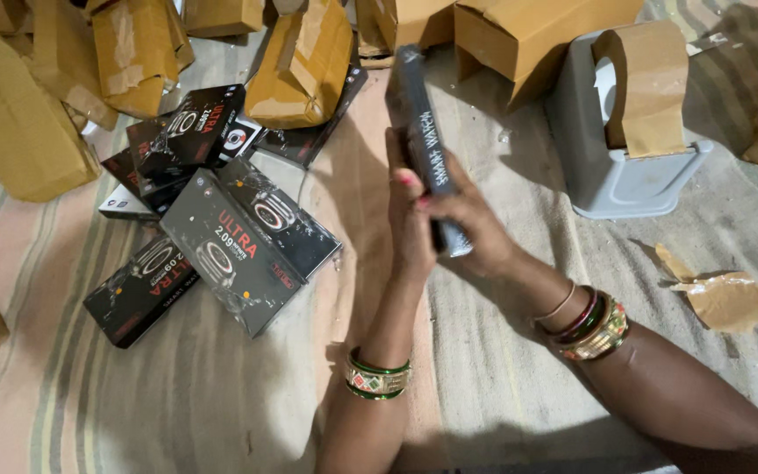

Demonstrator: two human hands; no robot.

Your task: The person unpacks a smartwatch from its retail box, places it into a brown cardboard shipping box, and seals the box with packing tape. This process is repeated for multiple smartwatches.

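Looks like a makeshift packing spot on the floor of a home or small storeroom, not a proper warehouse. Work happens right on a striped cloth (72, 412), with taped cardboard parcels (304, 66) heaped around, a pile of black retail boxes (230, 246), and a grey tape dispenser (611, 171) holding brown packing tape (651, 83).

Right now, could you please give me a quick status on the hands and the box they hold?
Left hand and right hand both shut on slim dark box, held edge-up. Pile of dark boxes lies left. Grey tape dispenser right, apart.
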